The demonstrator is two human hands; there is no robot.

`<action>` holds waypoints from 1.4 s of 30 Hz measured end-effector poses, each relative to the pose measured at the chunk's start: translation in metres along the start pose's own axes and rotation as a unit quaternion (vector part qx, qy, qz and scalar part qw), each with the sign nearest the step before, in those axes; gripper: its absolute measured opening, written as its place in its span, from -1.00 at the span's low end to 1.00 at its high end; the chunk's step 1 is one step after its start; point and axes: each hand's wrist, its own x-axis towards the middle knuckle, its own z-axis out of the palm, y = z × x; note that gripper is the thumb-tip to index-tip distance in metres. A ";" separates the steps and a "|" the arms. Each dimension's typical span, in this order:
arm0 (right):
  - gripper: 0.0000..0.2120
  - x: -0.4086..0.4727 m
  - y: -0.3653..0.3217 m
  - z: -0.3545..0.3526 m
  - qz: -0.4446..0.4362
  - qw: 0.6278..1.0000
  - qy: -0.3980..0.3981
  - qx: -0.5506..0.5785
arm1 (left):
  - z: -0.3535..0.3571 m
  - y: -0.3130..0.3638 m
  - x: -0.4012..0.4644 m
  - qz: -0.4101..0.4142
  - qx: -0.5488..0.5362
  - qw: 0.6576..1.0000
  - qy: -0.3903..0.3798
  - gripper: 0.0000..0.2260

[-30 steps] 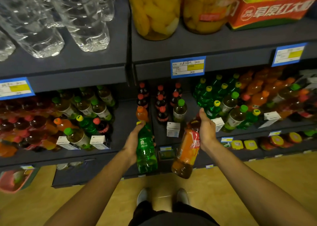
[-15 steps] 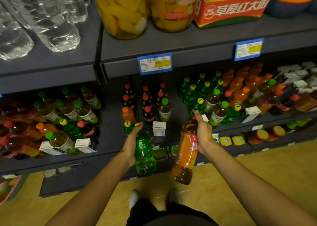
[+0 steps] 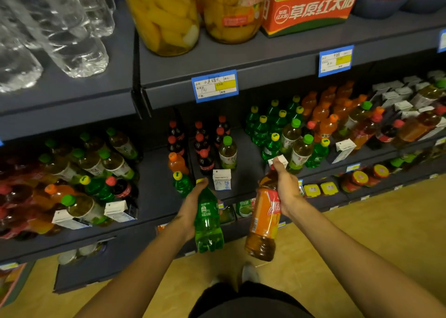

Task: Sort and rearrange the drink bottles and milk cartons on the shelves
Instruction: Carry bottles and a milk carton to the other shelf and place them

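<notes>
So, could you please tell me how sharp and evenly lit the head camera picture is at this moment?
Head view: dim, warm lighting; the lower shelf recess is darkest. Wide-angle bend curves the shelf edges. Water bottles at top left look smeared; the green bottle in the left hand and orange-labelled bottle in the right hand are soft.

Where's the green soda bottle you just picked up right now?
In the head view it is low and centre-left: the green soda bottle is held in the left hand, in front of the shelf edge, beside the orange-labelled tea bottle in the right hand.
</notes>
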 end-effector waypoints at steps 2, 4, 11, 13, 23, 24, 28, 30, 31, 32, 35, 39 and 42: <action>-0.37 -0.007 0.002 0.008 0.007 1.000 0.015 -0.004 | -0.009 0.009 -0.003 0.004 0.003 1.000 -0.002 -0.59; -0.36 -0.014 0.004 0.018 0.012 1.000 0.015 -0.011 | -0.020 0.017 -0.010 0.006 -0.011 1.000 -0.005 -0.53; -0.60 -0.038 0.020 0.109 0.009 0.992 -0.065 -0.110 | -0.084 0.023 -0.060 0.031 -0.105 0.993 0.047 -0.62; -0.63 -0.048 0.029 0.145 0.000 0.984 -0.112 -0.137 | -0.105 0.023 -0.080 0.050 -0.133 0.987 0.073 -0.62; -0.56 -0.118 0.103 0.293 0.017 0.887 -0.331 -0.321 | -0.199 -0.016 -0.193 0.180 -0.276 0.914 0.237 -0.63; -0.53 -0.127 0.110 0.303 0.018 0.871 -0.353 -0.342 | -0.208 -0.022 -0.202 0.185 -0.290 0.905 0.249 -0.63; -0.69 -0.164 0.138 0.340 0.001 0.845 -0.419 -0.331 | -0.249 -0.041 -0.230 0.210 -0.322 0.881 0.275 -0.63; -0.71 -0.180 0.152 0.359 0.006 0.836 -0.437 -0.333 | -0.272 -0.045 -0.240 0.216 -0.326 0.878 0.276 -0.63; -0.68 -0.189 0.159 0.369 0.000 0.833 -0.443 -0.332 | -0.284 -0.045 -0.245 0.217 -0.326 0.879 0.273 -0.64; -0.65 -0.196 0.166 0.380 -0.004 0.834 -0.445 -0.328 | -0.297 -0.045 -0.250 0.217 -0.323 0.881 0.270 -0.64; -0.72 -0.220 0.190 0.410 -0.031 0.834 -0.436 -0.337 | -0.344 -0.043 -0.261 0.212 -0.302 0.892 0.261 -0.63; -0.76 -0.253 0.223 0.441 -0.067 0.858 -0.398 -0.317 | -0.413 -0.036 -0.282 0.197 -0.270 0.913 0.235 -0.64; -0.71 -0.273 0.240 0.456 -0.069 0.876 -0.369 -0.302 | -0.460 -0.029 -0.297 0.184 -0.248 0.926 0.217 -0.65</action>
